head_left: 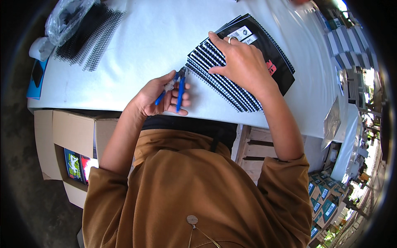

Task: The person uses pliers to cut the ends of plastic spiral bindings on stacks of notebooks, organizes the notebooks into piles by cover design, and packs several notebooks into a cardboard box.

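Note:
A fanned stack of black-covered spiral-bound notebooks (271,47) lies on the white-covered table (153,37), bindings toward the lower left. My right hand (244,62), with a ring on one finger, rests over the stack with its thumb and index finger spread; its other fingers are partly hidden. In my left hand (155,94) is a pair of blue-handled cutting pliers (181,89), handles spread apart. The pliers' dark jaws are at the near left corner of the stack, by the end of a wire coil. Whether they touch the wire is hard to tell.
Loose black spiral coils (97,35) lie at the far left beside clear plastic wrap (68,20). A phone (38,73) rests on a blue item there. Below the table's left edge stands an open cardboard box (74,128). Stacked books (351,45) and boxes (326,200) are at the right.

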{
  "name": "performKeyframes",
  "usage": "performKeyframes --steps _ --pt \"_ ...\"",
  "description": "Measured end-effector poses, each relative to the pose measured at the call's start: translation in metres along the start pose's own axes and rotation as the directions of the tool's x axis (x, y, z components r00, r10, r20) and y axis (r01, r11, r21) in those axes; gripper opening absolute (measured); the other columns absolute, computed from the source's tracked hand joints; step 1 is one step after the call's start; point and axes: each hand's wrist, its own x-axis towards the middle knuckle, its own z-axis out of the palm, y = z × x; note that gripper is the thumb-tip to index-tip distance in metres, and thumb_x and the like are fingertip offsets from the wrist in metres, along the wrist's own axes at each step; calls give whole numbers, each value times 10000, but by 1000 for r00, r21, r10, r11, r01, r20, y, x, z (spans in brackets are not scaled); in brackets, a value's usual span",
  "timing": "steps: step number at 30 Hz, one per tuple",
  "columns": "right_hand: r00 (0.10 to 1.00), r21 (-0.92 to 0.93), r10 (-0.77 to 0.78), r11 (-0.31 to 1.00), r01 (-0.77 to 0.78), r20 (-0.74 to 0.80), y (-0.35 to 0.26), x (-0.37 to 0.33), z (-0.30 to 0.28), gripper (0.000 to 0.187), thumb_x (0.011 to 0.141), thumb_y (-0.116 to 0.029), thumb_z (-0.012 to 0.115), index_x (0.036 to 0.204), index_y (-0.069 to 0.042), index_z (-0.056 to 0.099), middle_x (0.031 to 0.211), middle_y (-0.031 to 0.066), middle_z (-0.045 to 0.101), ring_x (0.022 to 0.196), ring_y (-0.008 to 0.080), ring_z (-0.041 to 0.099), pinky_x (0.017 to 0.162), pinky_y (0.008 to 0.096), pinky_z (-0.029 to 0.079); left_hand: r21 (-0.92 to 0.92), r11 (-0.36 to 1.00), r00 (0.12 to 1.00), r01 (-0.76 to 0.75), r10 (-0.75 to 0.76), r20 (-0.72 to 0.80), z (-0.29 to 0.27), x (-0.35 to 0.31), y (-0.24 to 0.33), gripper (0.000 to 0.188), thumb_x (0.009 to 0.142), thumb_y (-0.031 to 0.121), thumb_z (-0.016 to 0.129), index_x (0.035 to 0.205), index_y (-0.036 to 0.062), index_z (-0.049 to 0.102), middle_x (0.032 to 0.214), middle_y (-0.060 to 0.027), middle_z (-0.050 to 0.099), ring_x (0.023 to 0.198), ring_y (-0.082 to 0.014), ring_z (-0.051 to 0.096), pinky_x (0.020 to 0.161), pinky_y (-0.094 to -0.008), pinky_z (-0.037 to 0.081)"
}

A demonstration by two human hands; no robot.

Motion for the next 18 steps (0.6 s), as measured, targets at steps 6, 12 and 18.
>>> performKeyframes --steps 6,12,18 --pt "1000 -11 2 1000 -2 0 1 0 1 765 618 -330 794 1283 -94 497 903 177 630 797 300 634 710 366 516 901 17 742 434 560 -368 61 -2 12 480 974 395 325 1030 -58 474 856 -218 611 884 -354 618 779 -427 473" --pt "1000 177 21 984 -22 7 10 0 -9 653 699 -339 752 1258 -84 532 773 166 610 682 282 591 676 355 485 896 -73 883 437 224 -413 46 -34 63 534 917 352 444 1256 -57 392 1126 -278 529 980 -409 570 856 -409 446" --pt "921 791 139 569 227 -364 -76 40 -18 173 825 -101 647 980 -24 662 788 95 630 711 150 574 693 248 453 982 120 287 -148 955 -73 -7 -46 28 608 919 488 448 1284 4 408 1192 -169 508 1113 -268 475 915 -377 378"
